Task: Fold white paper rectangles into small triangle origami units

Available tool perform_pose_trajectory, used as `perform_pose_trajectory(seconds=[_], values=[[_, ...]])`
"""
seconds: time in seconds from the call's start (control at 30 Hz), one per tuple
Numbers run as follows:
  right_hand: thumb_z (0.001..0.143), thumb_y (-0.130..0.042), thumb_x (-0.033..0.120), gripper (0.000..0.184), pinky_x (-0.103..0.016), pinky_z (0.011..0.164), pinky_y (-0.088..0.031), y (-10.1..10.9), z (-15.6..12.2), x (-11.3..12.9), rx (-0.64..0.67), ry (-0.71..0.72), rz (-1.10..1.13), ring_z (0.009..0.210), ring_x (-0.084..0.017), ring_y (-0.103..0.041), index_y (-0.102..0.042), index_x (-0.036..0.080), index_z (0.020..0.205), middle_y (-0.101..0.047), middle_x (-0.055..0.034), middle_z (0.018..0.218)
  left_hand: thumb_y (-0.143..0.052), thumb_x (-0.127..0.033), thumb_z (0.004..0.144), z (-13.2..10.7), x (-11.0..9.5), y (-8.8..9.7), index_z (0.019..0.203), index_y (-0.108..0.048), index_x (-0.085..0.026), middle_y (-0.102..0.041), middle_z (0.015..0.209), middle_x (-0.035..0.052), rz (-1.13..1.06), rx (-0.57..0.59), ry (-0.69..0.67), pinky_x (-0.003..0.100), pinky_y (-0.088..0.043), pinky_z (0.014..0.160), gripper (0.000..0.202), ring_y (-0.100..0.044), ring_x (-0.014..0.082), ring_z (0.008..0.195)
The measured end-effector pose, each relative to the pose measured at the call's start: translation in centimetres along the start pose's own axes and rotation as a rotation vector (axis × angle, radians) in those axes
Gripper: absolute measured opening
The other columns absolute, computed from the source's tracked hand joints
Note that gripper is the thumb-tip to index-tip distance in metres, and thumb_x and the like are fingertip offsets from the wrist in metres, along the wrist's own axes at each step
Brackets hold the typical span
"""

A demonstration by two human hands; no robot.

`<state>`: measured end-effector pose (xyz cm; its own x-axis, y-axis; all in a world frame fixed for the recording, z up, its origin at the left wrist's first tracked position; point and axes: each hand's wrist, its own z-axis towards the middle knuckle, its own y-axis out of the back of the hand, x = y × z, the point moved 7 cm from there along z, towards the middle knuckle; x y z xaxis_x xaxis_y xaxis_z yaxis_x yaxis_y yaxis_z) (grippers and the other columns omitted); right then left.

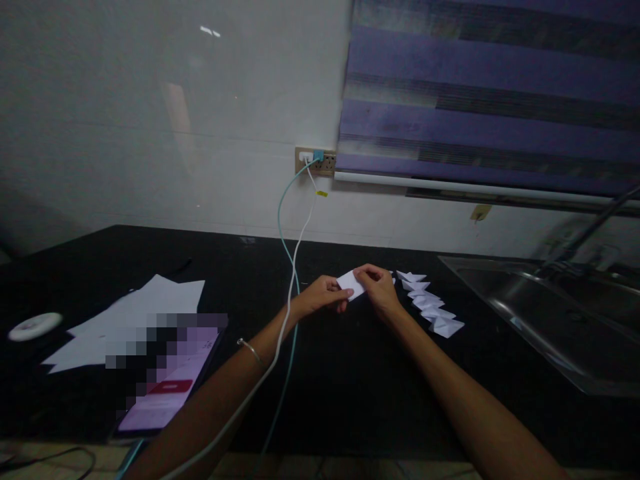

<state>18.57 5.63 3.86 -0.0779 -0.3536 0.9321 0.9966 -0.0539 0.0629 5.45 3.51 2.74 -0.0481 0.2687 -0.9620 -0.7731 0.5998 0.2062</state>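
two hands (325, 295) (379, 288) pinch one paper (351, 284) — five folded pieces (430, 307) beside.

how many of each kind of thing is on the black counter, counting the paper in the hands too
Small paper held by left hand and right hand: 1
Folded paper pieces in a row: about 6
Flat white sheets: a stack, count unclear
Tablet: 1
White round disc: 1
Charging cables: 2
Total: about 11, plus the sheets
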Motion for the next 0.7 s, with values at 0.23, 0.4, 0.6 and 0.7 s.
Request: perform_pose_trajectory(seconds=[0.23,0.4,0.6,0.7], values=[[0.075,-0.064,0.044,0.029,-0.028,0.058,-0.046,-0.5,0.0,0.1,0.080,0.016,0.027,0.065,-0.016,-0.057,-0.067,0.019,0.091,-0.064,-0.0026,0.075,-0.061,-0.046,0.078,0.4,0.4,1.1,0.066,-0.062,-0.009,-0.062,0.055,0.0050,0.008,-0.044,-0.033,0.019,-0.034,0.049,0.039,-0.051,0.0083,0.049],[0.077,-0.065,0.039,0.042,-0.033,0.069,-0.052,-1.7,-0.8,1.3,0.353,0.026,0.134,0.075,-0.016,-0.062,-0.056,0.029,0.117,-0.065,-0.0042,0.100,-0.060,-0.045,0.078,0.4,0.5,2.4,0.067,-0.062,-0.009,-0.060,0.056,0.0036,-0.089,-0.173,-0.061,0.019,-0.029,0.043,0.038,-0.043,0.0053,0.043],[0.075,-0.068,0.034,0.029,-0.034,0.072,-0.051,-1.0,-0.6,0.9,0.362,0.051,0.046,0.070,-0.015,-0.062,-0.066,0.022,0.102,-0.067,-0.0038,0.085,-0.060,-0.044,0.078,0.6,0.4,2.5,0.079,-0.060,-0.010,-0.062,0.066,0.0041,-0.172,-0.177,-0.075,0.018,-0.031,0.041,0.034,-0.053,0.0076,0.050],[0.073,-0.069,0.033,0.029,-0.034,0.073,-0.050,-0.6,-0.2,0.5,0.326,0.044,0.022,0.070,-0.016,-0.063,-0.068,0.021,0.100,-0.068,-0.0035,0.083,-0.056,-0.048,0.081,0.7,0.7,3.5,0.080,-0.057,-0.012,-0.062,0.069,0.0036,-0.189,-0.281,-0.071,0.017,-0.032,0.039,0.035,-0.056,0.0081,0.050]])
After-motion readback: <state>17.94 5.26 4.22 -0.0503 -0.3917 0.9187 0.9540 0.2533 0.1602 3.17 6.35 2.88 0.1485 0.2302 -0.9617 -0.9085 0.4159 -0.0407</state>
